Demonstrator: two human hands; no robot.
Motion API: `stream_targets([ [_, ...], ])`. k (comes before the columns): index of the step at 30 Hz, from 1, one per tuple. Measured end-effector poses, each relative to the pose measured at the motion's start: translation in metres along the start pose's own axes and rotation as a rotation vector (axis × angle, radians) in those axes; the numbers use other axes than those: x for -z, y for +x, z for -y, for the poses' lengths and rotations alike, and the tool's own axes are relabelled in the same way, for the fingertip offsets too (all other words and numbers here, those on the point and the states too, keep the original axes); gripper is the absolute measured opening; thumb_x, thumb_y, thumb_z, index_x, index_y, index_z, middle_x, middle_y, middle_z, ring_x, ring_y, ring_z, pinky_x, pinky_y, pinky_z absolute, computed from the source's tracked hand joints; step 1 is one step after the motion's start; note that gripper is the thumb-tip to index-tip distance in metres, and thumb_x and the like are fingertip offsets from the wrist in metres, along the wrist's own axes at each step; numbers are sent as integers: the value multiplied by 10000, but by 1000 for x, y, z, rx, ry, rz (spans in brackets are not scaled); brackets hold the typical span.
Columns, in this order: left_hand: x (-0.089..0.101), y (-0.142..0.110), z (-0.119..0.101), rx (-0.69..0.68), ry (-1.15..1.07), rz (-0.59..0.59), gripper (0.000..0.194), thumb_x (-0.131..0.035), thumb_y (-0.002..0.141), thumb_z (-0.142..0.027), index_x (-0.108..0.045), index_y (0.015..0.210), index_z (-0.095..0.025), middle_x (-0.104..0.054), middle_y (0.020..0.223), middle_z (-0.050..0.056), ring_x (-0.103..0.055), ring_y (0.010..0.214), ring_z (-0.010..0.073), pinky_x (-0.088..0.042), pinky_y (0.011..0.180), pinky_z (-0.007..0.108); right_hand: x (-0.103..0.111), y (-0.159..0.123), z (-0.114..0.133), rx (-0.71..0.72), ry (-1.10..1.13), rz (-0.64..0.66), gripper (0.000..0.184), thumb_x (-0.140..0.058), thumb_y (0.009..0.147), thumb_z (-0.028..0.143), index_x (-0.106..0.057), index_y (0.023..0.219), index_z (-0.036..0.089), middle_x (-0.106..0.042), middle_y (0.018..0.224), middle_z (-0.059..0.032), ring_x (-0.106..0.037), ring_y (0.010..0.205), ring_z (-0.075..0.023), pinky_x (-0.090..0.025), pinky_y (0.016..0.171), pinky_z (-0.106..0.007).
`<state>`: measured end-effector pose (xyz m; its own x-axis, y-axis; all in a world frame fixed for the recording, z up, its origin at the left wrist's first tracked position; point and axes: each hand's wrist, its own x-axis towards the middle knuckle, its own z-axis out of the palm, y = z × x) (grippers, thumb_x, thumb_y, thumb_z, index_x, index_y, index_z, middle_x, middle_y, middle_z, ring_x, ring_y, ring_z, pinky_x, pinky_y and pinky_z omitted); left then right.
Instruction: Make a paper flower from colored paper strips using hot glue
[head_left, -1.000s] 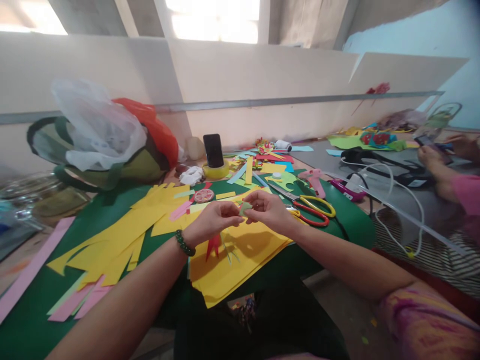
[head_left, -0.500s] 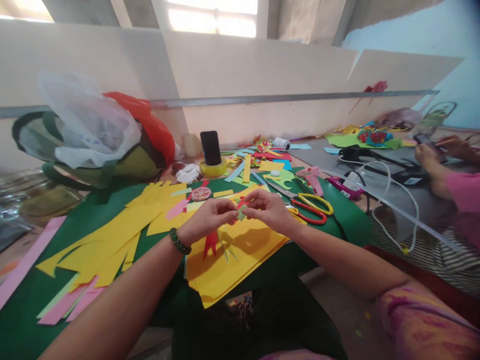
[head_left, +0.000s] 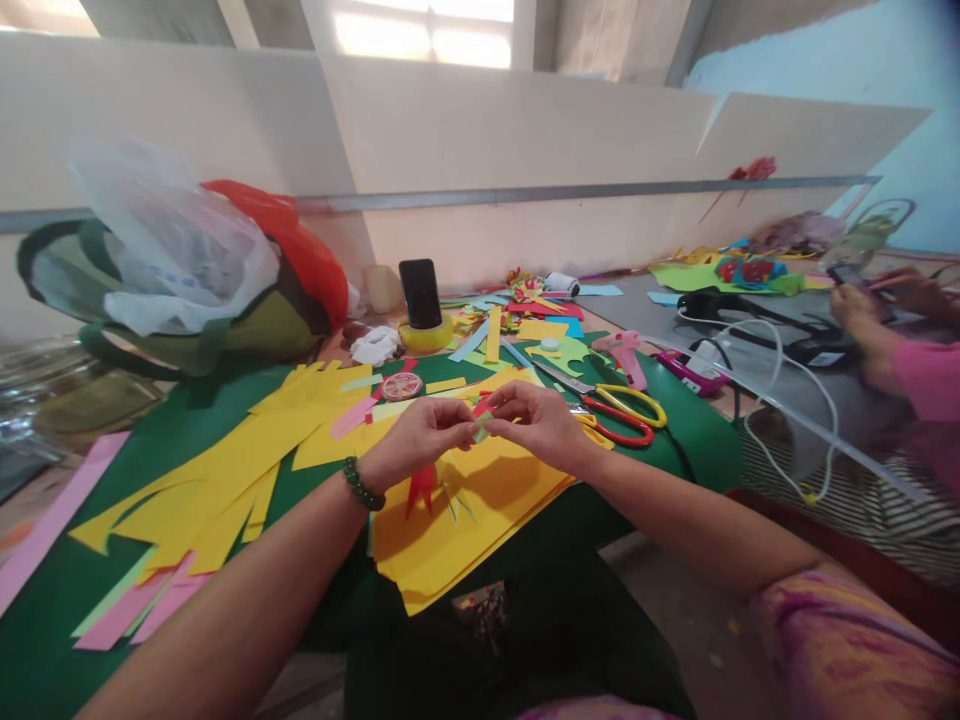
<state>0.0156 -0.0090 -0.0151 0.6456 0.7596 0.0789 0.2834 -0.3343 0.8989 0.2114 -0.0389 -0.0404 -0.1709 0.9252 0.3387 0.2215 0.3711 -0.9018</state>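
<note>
Between my two hands is a small light green paper piece (head_left: pixel 484 427), pinched at its edges by the fingertips. My left hand (head_left: pixel 431 435), with a dark green bead bracelet at the wrist, is closed on its left side. My right hand (head_left: pixel 536 425) is closed on its right side. Below them lies a stack of yellow paper sheets (head_left: pixel 427 570), with a red cut paper piece (head_left: pixel 422 490) and thin pale slivers on it. Right of my right hand rest scissors (head_left: pixel 622 415) with red and yellow handles.
Yellow paper strips (head_left: pixel 225 480) spread over the green tabletop (head_left: pixel 45 660) at left. A phone (head_left: pixel 421 293) stands in a yellow tape roll (head_left: pixel 426 337). A pink glue gun (head_left: pixel 626 355) lies at right. Behind are bags (head_left: pixel 292 250). Another person's hands (head_left: pixel 862 300) hold a phone.
The green paper piece has turned and looks narrower between my fingertips. My hands have hardly moved, and the whole view has shifted slightly.
</note>
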Motion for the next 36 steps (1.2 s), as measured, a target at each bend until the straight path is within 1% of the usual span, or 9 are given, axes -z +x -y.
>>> stream_targets([
  [4,-3,0,0,-29,130,-1,238,-618,831,-391,-632,784,-158,-667,710,29,-619,669,144,-511,636,276,1,-2,5,34,-95,0,188,-651,743,250,-577,906,193,-688,723,-1,-679,689,-151,-501,610,-254],
  [8,-13,-6,-3,-192,517,-217,88,-632,811,-265,-626,844,-184,-662,846,48,-608,783,182,-501,709,325,5,-3,1,-64,-249,33,253,-604,707,144,-563,952,194,-630,645,48,-612,608,-126,-443,574,-236],
  [11,-23,-8,-4,-213,666,-178,90,-658,803,-232,-631,881,-197,-636,828,35,-606,777,189,-491,705,325,7,-4,-6,-177,-308,69,329,-589,656,89,-549,964,196,-593,613,71,-561,562,-116,-389,531,-226],
  [15,-37,-5,4,-137,692,-122,240,-733,772,-323,-644,950,-188,-640,903,59,-616,775,204,-497,697,332,7,-6,-13,-263,-147,56,342,-583,643,102,-527,968,193,-563,594,83,-530,537,-109,-381,511,-221],
  [19,-45,-1,10,-116,680,-138,110,-691,802,-229,-640,889,-184,-659,896,63,-628,848,221,-489,748,338,6,-7,-14,-296,21,48,335,-600,648,134,-517,967,194,-539,566,97,-492,489,-89,-375,472,-199],
  [24,-42,0,10,-74,594,-138,70,-652,780,-139,-619,824,-183,-688,843,39,-618,772,184,-462,687,300,4,-10,-14,-291,26,87,318,-639,676,156,-519,968,196,-539,563,93,-492,474,-83,-364,450,-186],
  [28,-38,3,11,-43,520,-127,92,-656,748,-156,-569,760,-184,-654,763,15,-578,689,154,-440,619,271,15,-18,-10,-273,-16,126,275,-634,766,302,-538,1004,202,-589,663,51,-544,486,-103,-433,469,-225],
  [33,-33,5,11,24,428,-58,106,-656,739,-220,-555,744,-188,-595,700,-10,-528,641,136,-426,587,261,67,-35,-9,-92,-311,-229,282,-614,798,454,-639,891,190,-681,808,-46,-621,671,-164,-487,578,-279],
  [36,-31,6,11,55,388,-34,139,-671,732,-274,-568,768,-189,-594,701,-8,-534,650,143,-443,608,272,103,-51,-15,-132,-564,-429,273,-588,814,449,-671,843,190,-695,734,-47,-615,629,-173,-454,582,-293],
])
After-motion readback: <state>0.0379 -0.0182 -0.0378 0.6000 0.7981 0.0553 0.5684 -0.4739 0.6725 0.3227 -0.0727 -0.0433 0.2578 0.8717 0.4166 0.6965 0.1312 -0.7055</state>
